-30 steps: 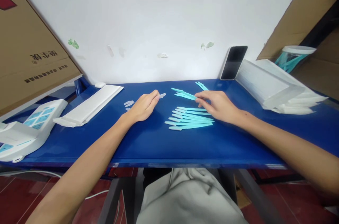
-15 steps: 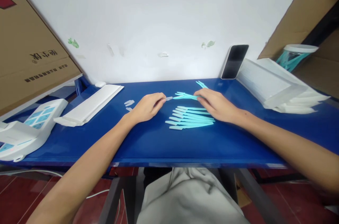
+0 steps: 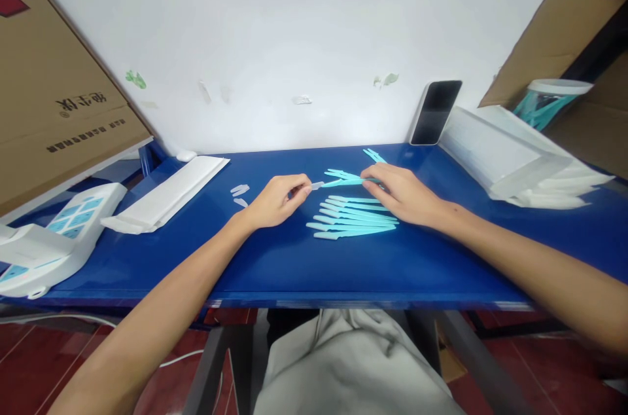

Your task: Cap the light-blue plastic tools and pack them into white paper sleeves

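Note:
Between thumb and fingers, my left hand (image 3: pixel 284 199) pinches a small clear cover (image 3: pixel 317 186), which meets the tip of a turquoise stick (image 3: pixel 338 183). The other end of that stick is in the closed fingers of my right hand (image 3: pixel 400 191). More turquoise sticks (image 3: pixel 343 174) lie just behind it, partly hidden by the right fingers. Nearer the front, several turquoise sticks with pale covered ends (image 3: pixel 358 218) lie side by side on the blue table (image 3: pixel 294 271). A few loose clear covers (image 3: pixel 240 190) rest left of my left hand.
On the left are a white device with blue keys (image 3: pixel 78 225), a flat white packet (image 3: pixel 169 196) and a cardboard box (image 3: pixel 63 74). A phone (image 3: pixel 436 112) leans on the wall at the back right, beside white packets (image 3: pixel 510 153) and a tub of turquoise sticks (image 3: pixel 549 104).
My left hand has shifted slightly to the right with the clear cover, which now sits at the stick's tip. My right hand has barely moved.

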`<state>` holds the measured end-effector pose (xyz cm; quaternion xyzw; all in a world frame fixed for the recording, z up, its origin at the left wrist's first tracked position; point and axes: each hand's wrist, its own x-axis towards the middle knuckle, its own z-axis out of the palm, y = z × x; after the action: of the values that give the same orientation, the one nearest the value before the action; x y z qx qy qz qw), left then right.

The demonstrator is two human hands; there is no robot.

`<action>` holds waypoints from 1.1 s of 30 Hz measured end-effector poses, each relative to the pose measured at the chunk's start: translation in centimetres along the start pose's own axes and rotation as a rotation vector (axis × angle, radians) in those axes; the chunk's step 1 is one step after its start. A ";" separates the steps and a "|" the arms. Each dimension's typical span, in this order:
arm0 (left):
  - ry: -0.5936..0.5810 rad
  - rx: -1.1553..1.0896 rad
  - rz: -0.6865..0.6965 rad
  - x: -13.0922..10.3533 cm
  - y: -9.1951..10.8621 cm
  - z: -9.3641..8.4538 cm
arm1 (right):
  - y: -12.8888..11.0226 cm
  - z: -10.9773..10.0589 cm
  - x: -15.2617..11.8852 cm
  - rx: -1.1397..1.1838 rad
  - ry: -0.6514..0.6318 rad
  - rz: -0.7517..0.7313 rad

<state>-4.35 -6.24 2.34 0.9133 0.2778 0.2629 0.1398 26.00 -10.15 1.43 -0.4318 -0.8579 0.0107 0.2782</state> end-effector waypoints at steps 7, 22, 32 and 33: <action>-0.066 -0.035 -0.024 -0.1 0.0 0.6 | -0.4 0.0 0.0 0.031 -0.024 -0.027; -0.025 -0.034 0.031 0.0 0.9 1.2 | -1.8 -0.2 -0.4 0.013 0.031 -0.118; -0.026 0.010 0.086 0.1 1.1 1.0 | -1.4 -0.2 -0.4 0.003 0.014 -0.124; -0.033 0.004 0.088 0.1 1.1 0.9 | -1.3 -0.2 -0.3 0.003 0.008 -0.126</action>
<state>-3.29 -7.16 2.07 0.9291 0.2357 0.2533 0.1310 25.32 -11.27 1.79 -0.3767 -0.8822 -0.0073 0.2823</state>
